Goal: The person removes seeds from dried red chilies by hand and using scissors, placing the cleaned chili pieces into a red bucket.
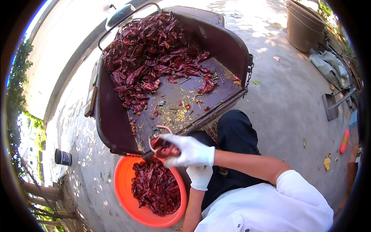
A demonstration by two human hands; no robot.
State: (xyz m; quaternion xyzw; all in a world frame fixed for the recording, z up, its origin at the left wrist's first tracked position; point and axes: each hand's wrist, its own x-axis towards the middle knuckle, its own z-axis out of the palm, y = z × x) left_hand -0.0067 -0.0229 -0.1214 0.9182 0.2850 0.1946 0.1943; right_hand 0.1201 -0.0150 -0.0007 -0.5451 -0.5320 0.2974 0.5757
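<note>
My right hand (189, 150): gloved in white, blurred, fingers bent round a small clump of dried red peppers (165, 147) whose tips poke out past my fingers; the grip is closed on them.
My left hand (200, 176): gloved too, just below the right and partly covered by it; its fingers are out of sight, so I cannot tell how far open it is or what it holds.
Hands together or apart: they overlap from where I look; whether they touch, I cannot tell.
Clump: in front of me, over the near corner of the cart bed (166, 92) and close to the basin's upper rim; too smeared to count.
Scissors: one pair (164, 127), pink handles toward me, right by the clump and partly hidden by it; whether I touch them, I cannot tell.
Pepper heap: one (147, 50), at the far left of the cart bed, too many pods to count.
Basin: one orange basin (121, 185) on the ground, with one pile of peppers (156, 187) in it.
Seeds: yellow seeds (166, 116), scattered on the cart bed, beyond counting.
Chains: two visible on the cart, one at the right corner (249, 75), one above the basin.
Buckets: two, one large brown (305, 29), one small dark (63, 157).
</note>
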